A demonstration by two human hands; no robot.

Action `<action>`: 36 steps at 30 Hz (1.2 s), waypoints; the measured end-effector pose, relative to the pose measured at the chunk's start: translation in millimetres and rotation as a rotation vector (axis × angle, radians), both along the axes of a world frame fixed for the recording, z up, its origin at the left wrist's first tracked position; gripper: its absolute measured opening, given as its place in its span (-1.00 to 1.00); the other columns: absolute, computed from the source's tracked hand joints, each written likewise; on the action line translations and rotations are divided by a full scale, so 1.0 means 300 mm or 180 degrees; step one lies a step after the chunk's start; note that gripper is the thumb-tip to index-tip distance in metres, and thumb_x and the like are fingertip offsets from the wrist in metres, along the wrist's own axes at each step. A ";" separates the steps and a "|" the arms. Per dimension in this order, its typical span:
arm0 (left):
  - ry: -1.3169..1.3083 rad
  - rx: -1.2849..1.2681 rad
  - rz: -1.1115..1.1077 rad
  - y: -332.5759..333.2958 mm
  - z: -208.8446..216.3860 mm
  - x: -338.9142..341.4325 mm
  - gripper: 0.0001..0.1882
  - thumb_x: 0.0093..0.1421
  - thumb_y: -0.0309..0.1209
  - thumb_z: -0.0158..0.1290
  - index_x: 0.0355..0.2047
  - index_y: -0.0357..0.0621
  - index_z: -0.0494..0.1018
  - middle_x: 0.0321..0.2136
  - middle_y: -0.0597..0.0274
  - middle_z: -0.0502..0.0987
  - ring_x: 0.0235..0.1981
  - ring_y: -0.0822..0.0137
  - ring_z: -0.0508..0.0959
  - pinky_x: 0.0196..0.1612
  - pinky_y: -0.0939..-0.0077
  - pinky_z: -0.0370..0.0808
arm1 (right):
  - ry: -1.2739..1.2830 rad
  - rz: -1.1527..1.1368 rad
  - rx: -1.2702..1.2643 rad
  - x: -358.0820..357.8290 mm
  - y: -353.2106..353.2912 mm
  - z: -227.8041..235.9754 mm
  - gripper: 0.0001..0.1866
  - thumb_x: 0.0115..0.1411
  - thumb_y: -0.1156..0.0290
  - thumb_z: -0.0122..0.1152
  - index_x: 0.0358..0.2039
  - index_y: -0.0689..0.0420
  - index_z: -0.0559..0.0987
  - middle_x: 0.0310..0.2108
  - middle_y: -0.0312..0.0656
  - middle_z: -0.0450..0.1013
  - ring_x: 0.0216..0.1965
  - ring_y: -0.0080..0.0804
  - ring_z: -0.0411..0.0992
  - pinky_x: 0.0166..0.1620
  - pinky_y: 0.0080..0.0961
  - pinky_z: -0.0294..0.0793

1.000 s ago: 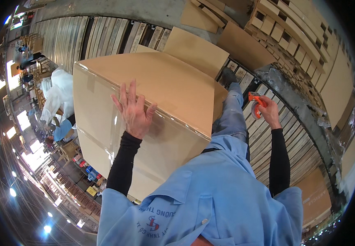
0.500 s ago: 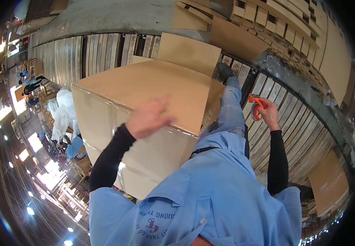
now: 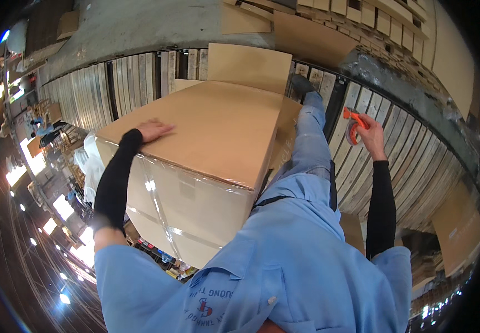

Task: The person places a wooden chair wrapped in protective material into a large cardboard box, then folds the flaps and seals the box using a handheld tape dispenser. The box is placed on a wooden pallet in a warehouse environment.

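Note:
A large brown cardboard box (image 3: 212, 127) stands against my body, with clear tape running along its near upper edge and down its side. On its top, toward the left, my left hand (image 3: 155, 130) lies flat with the fingers stretched out. Out to the right, apart from the box, my right hand (image 3: 371, 136) grips an orange tape dispenser (image 3: 353, 123) with a roll of tape in it. The fingers of that hand are wrapped round the dispenser.
Slatted wooden rollers (image 3: 390, 150) run under and beyond the box. A cardboard sheet (image 3: 250, 66) stands behind it. Stacked cardboard pieces (image 3: 384, 22) lie at the far right, another cardboard panel (image 3: 457, 238) at lower right. White plastic wrapping (image 3: 92, 169) is left of the box.
My left hand has moved left and now rests on the box top, no longer blurred near the front edge. My right hand with the tape dispenser has shifted slightly right and up.

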State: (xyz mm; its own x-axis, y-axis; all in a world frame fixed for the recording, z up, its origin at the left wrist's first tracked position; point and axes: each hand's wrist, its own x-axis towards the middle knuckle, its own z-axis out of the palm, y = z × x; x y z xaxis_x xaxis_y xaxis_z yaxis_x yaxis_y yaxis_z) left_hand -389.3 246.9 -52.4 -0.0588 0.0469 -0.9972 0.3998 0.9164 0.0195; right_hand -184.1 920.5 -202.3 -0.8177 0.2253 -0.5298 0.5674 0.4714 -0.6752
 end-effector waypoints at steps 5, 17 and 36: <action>-0.0454 0.1334 -0.0322 0.552 0.038 0.252 -0.31 0.48 0.16 -0.36 0.44 0.07 0.17 0.45 -0.18 0.06 0.50 -0.05 -0.02 0.47 -0.03 0.01 | -0.0433 0.0408 0.0205 0.007 0.043 -0.035 -0.53 0.00 0.43 0.21 -0.02 0.22 0.65 -0.27 -0.01 0.64 -0.19 -0.19 0.64 -0.07 -0.35 0.55; 0.3467 0.2786 0.0854 1.033 0.242 0.621 -0.57 0.28 0.09 0.07 -0.34 -0.03 0.52 0.42 -0.15 0.14 0.47 -0.13 0.07 0.43 -0.26 -0.04 | 0.0017 0.1024 -0.0049 -0.163 -0.077 0.060 -0.55 -0.02 0.43 0.22 -0.05 0.17 0.67 -0.27 -0.12 0.66 -0.22 -0.31 0.63 -0.07 -0.41 0.54; 0.5233 -0.4365 0.4178 0.387 -0.046 2.264 -0.30 0.34 0.11 0.01 0.18 -0.28 0.41 0.47 -0.21 -0.02 0.48 -0.22 -0.03 0.36 -0.47 0.01 | 0.0897 0.0479 -0.2686 -0.566 -0.734 0.622 -0.52 0.20 0.50 0.18 0.17 0.25 0.48 0.04 -0.05 0.51 0.02 -0.19 0.53 0.08 -0.23 0.56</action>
State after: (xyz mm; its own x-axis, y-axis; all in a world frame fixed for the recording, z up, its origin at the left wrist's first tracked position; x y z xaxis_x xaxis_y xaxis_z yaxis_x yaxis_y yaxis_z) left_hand 290.0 362.9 -66.4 0.1010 -0.9194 0.3801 -0.9846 -0.1472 -0.0947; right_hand -354.0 700.3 -15.9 -0.9316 -0.2676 -0.2460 0.3009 -0.1879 -0.9350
